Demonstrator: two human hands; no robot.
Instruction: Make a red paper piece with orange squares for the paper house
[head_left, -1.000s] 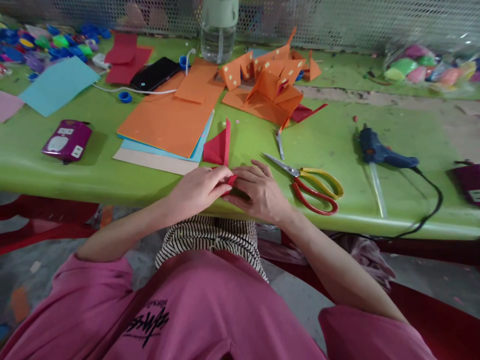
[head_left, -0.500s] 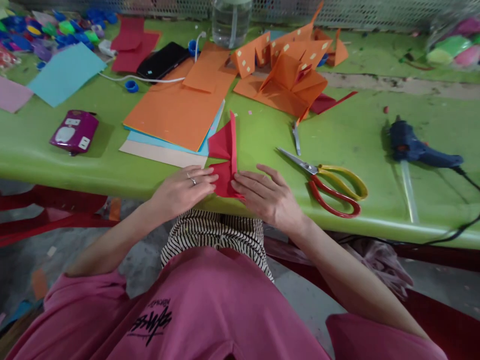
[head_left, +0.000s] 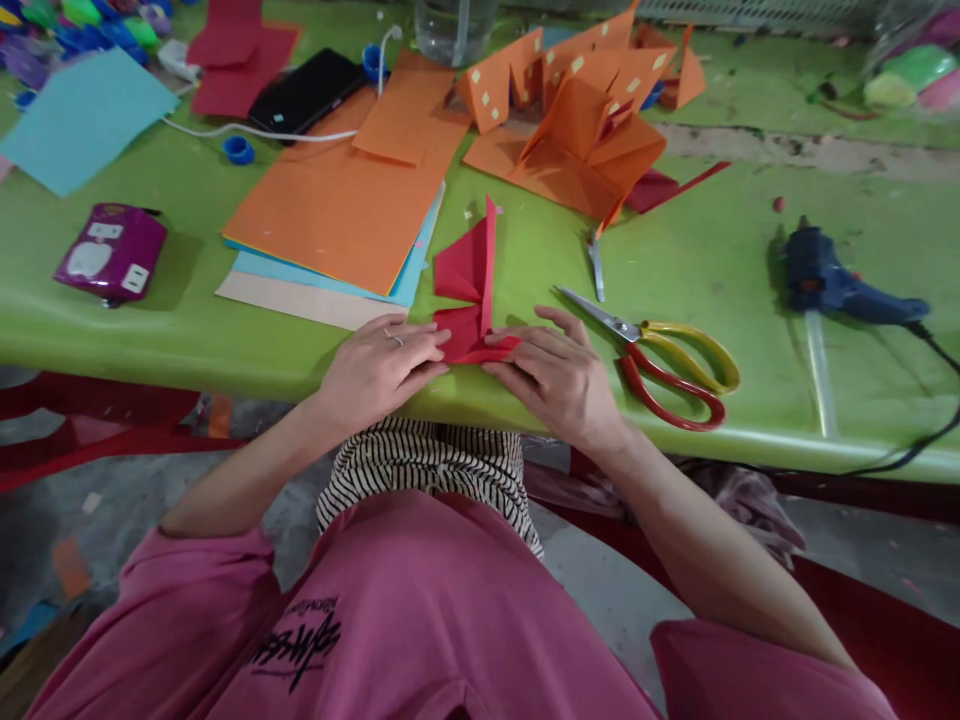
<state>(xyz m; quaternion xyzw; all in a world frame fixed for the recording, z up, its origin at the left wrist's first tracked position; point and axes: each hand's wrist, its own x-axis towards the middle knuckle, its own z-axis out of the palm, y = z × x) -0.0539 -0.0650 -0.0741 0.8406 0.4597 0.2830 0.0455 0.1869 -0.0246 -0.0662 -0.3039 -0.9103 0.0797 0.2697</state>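
1. I see bright red paper (head_left: 463, 262), creased and folded, on the bench (head_left: 532, 265) close to its front edge.
2. A notch divides two panels on the side toward the bench's left end.
3. A narrow strip on the opposite side points toward the bench's back.
4. Another runs along the bench's front, partly under right fingers (head_left: 538, 348).

A green table (head_left: 750, 260) carries folded red paper (head_left: 465, 266), scissors (head_left: 627, 329) and 1 glue gun (head_left: 825, 280).

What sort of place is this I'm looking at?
Likely a paper-craft work area: a glue gun, scissors and orange paper sheets lie on the green table, along with folded red paper.
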